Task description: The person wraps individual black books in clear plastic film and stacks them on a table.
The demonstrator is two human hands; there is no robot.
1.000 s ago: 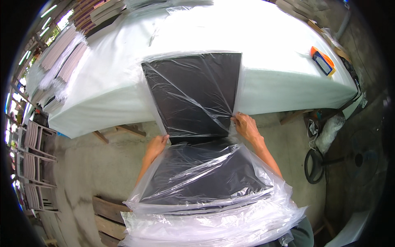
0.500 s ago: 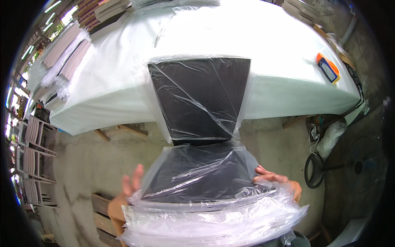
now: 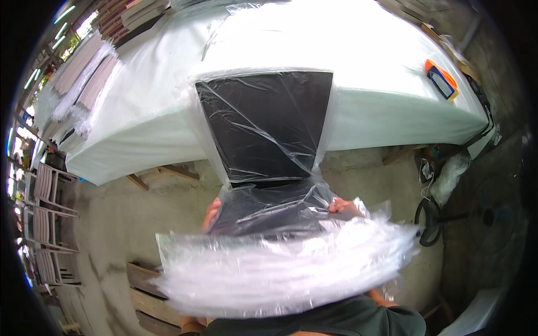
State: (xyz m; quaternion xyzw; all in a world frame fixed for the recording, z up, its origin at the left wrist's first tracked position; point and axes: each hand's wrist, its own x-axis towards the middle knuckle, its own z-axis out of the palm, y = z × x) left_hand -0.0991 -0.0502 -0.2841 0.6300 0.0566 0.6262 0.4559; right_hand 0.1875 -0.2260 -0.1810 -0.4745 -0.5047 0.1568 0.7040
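A stack of black panels in clear plastic sleeves (image 3: 274,215) is held in front of me, its loose, crinkled plastic ends (image 3: 286,269) spread across my lap side. At the stack's left edge, the fingers of my left hand (image 3: 212,214) wrap round the side; the rest of that hand is hidden. My right hand (image 3: 344,207) grips the right edge, fingers curled on the plastic. Just beyond, another plastic-wrapped black panel (image 3: 266,126) lies over the front edge of the white-covered table (image 3: 386,115), tilted down toward me and meeting the held stack.
Wrapped flat stacks (image 3: 84,84) stand on the table's left. An orange and blue object (image 3: 441,80) lies near its right edge. Pale chairs (image 3: 50,224) line the left side, a wooden pallet (image 3: 147,299) is on the floor, and a dark fan (image 3: 487,217) stands at right.
Both hands have moved forward along the stack and closed on its sides. The stack's near plastic ends have swung up and forward, blurred by motion. My view has shifted slightly.
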